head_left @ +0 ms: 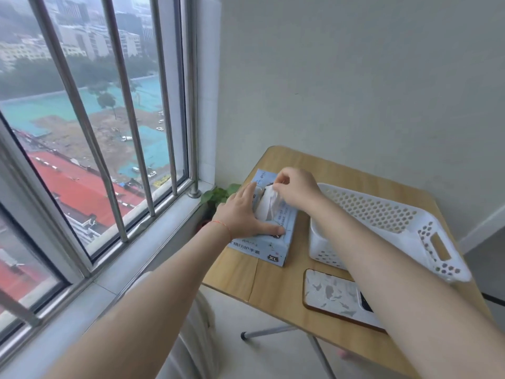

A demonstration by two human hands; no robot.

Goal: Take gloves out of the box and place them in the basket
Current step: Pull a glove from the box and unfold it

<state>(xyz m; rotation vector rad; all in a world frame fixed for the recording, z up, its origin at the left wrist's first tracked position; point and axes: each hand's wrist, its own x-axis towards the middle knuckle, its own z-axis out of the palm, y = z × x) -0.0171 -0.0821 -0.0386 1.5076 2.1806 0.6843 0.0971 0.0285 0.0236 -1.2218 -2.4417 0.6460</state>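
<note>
**Q:** What were your hands doing at that point?

**A:** My right hand [296,191] had its fingertips pinched on a white glove [269,205] that stood partly out of the slot in the top of the box [262,242]. My left hand [241,212] lay flat on the box top beside the slot, fingers straight and spread, thumb stretched toward the near end, pressing it onto the desk [281,291].

**Q:** What could have gone wrong from there?

**A:** I judged three risks. The glove was thin and bunched, so a pinch on only its edge could have slipped. A fast pull could have dragged a second glove out with it, since they pack tightly. And the box looked light: had my left hand eased off, it could have lifted or slid toward the window-side edge of the desk.

**Q:** Which way did the glove point?

**A:** It rose out of the slot toward my right hand, leaning slightly to the desk's far edge. Its long axis ran roughly upward; the lower part was hidden inside the box, so I couldn't tell which end was the cuff.

**Q:** And the things around it?

**A:** The box lay along the window-side edge, its long axis running from near to far edge. The white basket [426,239] sat just beside it, toward the wall-side edge; I saw no glove in the part of it that showed. A phone [332,295] lay by the near edge, under my right forearm.
</note>
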